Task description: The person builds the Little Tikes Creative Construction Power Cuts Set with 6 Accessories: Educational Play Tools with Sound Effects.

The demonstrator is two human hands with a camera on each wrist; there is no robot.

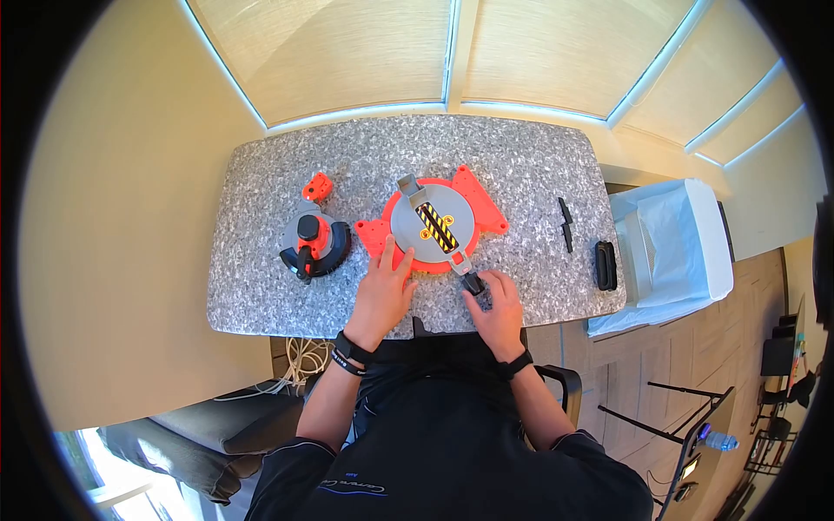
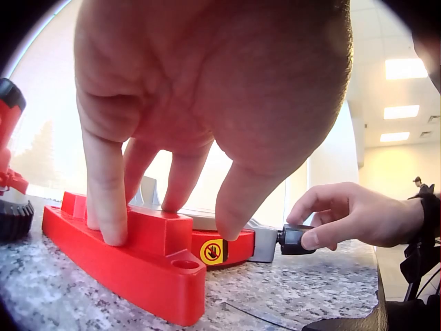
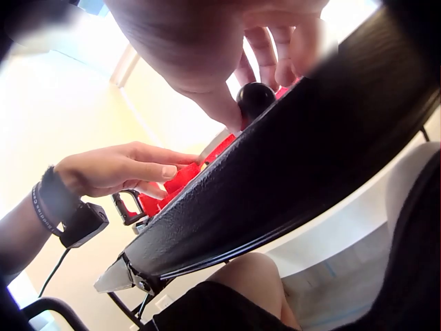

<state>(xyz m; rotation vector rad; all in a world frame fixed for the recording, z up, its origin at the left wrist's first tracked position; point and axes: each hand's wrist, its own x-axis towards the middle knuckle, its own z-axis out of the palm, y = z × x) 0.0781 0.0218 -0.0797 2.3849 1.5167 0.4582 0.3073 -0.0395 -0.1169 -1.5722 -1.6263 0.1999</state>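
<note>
Rounded black knob [image 1: 473, 283] (smooth red base [image 1: 479, 205])

"What's hidden toward the near edge of the surface [image 1: 261, 300]?"
"Part of the red base [image 1: 479, 204], beneath the left hand [image 1: 382, 282]."
"Right edge?"
"Slim black pieces [image 1: 567, 237], too small to identify. The left wrist view crops the toy saw head [image 2: 8, 118]."

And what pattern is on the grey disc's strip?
The strip has yellow and black stripes, clearest in the head view.
</note>
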